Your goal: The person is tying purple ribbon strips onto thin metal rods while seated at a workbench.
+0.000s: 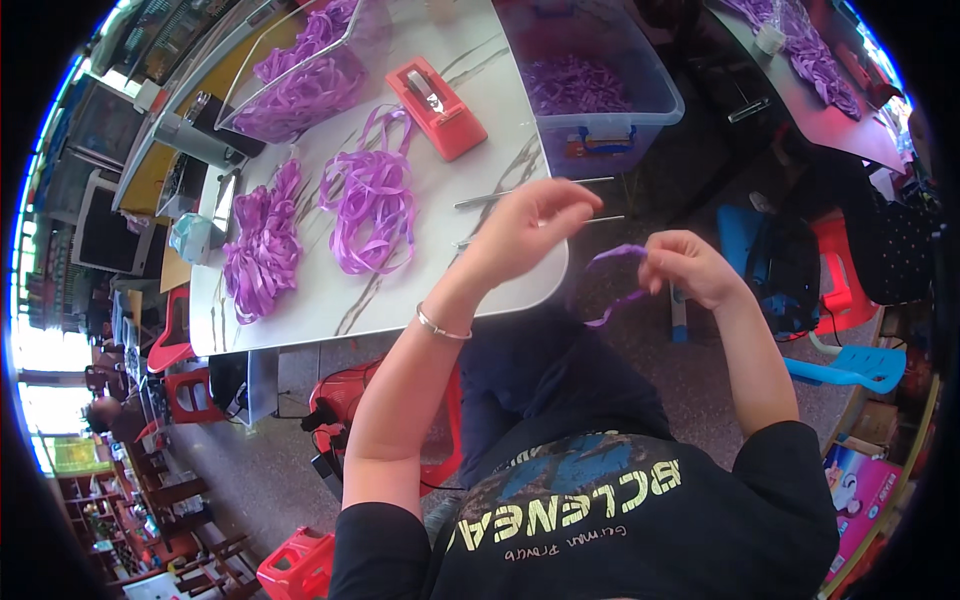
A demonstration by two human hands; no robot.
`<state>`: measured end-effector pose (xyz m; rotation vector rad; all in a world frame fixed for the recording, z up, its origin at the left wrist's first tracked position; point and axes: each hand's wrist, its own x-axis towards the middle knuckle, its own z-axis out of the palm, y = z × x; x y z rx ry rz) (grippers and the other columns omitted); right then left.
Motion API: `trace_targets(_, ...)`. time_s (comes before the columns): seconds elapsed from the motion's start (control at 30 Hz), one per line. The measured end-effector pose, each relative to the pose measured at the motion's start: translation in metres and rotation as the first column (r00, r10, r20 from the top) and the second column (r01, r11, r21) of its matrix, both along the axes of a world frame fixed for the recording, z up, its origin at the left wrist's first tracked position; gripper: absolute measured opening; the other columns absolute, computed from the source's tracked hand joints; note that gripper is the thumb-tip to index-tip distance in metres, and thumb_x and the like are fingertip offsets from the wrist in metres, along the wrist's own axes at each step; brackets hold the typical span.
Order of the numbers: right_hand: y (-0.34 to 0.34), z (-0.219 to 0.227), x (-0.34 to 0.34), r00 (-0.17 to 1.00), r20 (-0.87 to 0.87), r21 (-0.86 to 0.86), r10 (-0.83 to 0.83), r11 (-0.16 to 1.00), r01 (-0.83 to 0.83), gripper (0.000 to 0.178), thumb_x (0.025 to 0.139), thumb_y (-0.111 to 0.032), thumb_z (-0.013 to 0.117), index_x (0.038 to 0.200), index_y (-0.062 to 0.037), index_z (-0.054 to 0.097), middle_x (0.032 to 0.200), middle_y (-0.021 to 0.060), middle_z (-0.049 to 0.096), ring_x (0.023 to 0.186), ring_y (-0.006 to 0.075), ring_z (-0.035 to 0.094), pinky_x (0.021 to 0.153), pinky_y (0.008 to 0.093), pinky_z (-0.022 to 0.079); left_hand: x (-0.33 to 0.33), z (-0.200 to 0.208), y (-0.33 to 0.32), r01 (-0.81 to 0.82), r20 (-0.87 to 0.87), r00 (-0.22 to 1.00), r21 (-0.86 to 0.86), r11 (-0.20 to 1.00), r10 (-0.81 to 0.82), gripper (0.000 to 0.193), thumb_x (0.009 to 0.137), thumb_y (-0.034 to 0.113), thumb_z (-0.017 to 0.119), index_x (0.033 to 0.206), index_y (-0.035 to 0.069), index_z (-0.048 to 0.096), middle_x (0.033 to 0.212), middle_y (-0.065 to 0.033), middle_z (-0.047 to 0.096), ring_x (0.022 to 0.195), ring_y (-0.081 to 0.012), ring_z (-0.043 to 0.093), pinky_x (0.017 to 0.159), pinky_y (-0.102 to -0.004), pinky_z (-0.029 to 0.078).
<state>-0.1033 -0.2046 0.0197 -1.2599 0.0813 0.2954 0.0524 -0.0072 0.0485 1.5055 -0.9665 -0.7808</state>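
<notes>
My right hand (pixel 690 268) is closed on a purple ribbon (pixel 622 252), off the table's right corner; one end trails to the left and another hangs below the fingers. My left hand (pixel 535 230) is over that corner, its thumb and fingers curled together. Whatever is between its fingertips, if anything, is too small to make out. Beside it, two thin metal rods (pixel 483 198) stick out past the table edge, partly behind the hand. A loose heap of purple ribbon loops (pixel 372 215) and a tighter ribbon bundle (pixel 264 250) lie to the left.
On the marble-patterned table (pixel 440 280) stand a red tape dispenser (pixel 436 108) and a clear bin (pixel 300 95) of purple ribbon. A clear tub (pixel 600 130) with purple pieces is beyond the right edge. Red stools (pixel 435 430) and a blue chair (pixel 855 368) stand around.
</notes>
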Motion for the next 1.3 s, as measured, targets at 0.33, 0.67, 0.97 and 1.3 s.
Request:
trace_targets(0.33, -0.003, -0.051, 0.046, 0.835, 0.343, -0.294, -0.43, 0.795, 0.531, 0.018, 0.09, -0.018, 0.052, 0.089, -0.0022, 0.061, 0.079, 0.0024, 0.061, 0.078, 0.0089, 0.058, 0.077, 0.023, 0.043, 0.044, -0.045, -0.037, -0.268, 0.133, 0.953, -0.055, 0.962, 0.273, 0.018, 0.089, 0.014, 0.052, 0.094, -0.001, 0.06, 0.083, 0.0, 0.059, 0.079, -0.0047, 0.051, 0.071, -0.02, 0.041)
trace_targets(0.67, 0.025, -0.079, 0.068, 0.835, 0.365, -0.19, -0.412, 0.845, 0.5, 0.018, 0.09, -0.017, 0.053, 0.089, -0.0013, 0.06, 0.081, 0.0024, 0.062, 0.08, 0.0094, 0.057, 0.076, 0.0238, 0.044, 0.043, -0.044, -0.041, -0.26, 0.367, 0.903, 0.049, 0.964, 0.225, 0.02, 0.084, 0.021, 0.059, 0.092, 0.004, 0.066, 0.08, -0.0016, 0.058, 0.067, -0.0076, 0.049, 0.062, -0.0225, 0.04)
trace_targets(0.97, 0.036, -0.082, 0.07, 0.813, 0.352, -0.124, -0.464, 0.838, 0.532, 0.019, 0.09, -0.019, 0.053, 0.089, -0.001, 0.06, 0.081, 0.0023, 0.061, 0.077, 0.0081, 0.056, 0.072, 0.0235, 0.043, 0.045, -0.039, -0.043, -0.314, 0.476, 0.851, 0.123, 0.941, 0.222, 0.02, 0.074, 0.029, 0.063, 0.079, 0.011, 0.07, 0.079, -0.008, 0.06, 0.072, -0.0229, 0.059, 0.067, -0.0339, 0.046)
trace_targets(1.3, 0.039, -0.078, 0.07, 0.84, 0.29, -0.208, -0.459, 0.826, 0.524, 0.02, 0.089, -0.02, 0.054, 0.088, -0.002, 0.061, 0.083, 0.0012, 0.062, 0.077, 0.0069, 0.055, 0.07, 0.0223, 0.042, 0.045, -0.041, -0.045, -0.319, 0.526, 0.83, 0.174, 0.932, 0.186, 0.02, 0.074, 0.03, 0.063, 0.079, 0.012, 0.07, 0.081, -0.0083, 0.061, 0.076, -0.0239, 0.06, 0.071, -0.0336, 0.046)
